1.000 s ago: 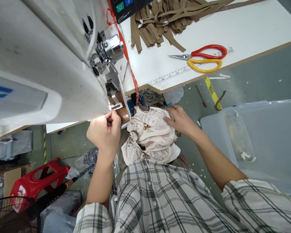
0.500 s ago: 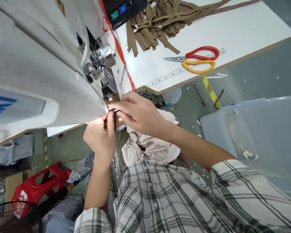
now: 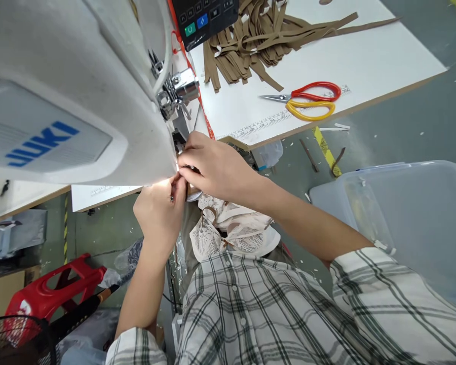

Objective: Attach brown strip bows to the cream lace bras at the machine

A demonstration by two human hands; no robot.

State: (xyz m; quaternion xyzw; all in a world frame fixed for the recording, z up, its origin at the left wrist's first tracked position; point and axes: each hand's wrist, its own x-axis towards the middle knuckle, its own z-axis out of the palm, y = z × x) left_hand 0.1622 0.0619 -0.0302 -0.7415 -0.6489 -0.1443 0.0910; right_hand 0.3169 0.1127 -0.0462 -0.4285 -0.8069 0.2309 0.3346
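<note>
A white JUKI sewing machine (image 3: 79,121) fills the upper left, its metal tension parts (image 3: 182,86) facing me. Under the end of its head, my left hand (image 3: 158,210) is closed, thumb and fingertips pinched together by the lit needle area. Opposite it, my right hand (image 3: 217,165) has its thumb and fingers pressed together, nearly touching the left fingertips. Whatever the two hands pinch is hidden by the fingers and the machine head. Just below them, a pale lace bra (image 3: 247,235) with brown trim lies bunched on my lap.
On the white table lie scissors (image 3: 311,101) with red and yellow handles and a pile of brown fabric strips (image 3: 247,48). A black control panel (image 3: 205,20) stands behind. A translucent plastic bin (image 3: 421,218) is at right, a red stool (image 3: 57,289) at lower left.
The right hand's fingers have drawn in from a more stretched pose to a tighter pinch. My view has shifted, so more of the machine's head and lettering shows.
</note>
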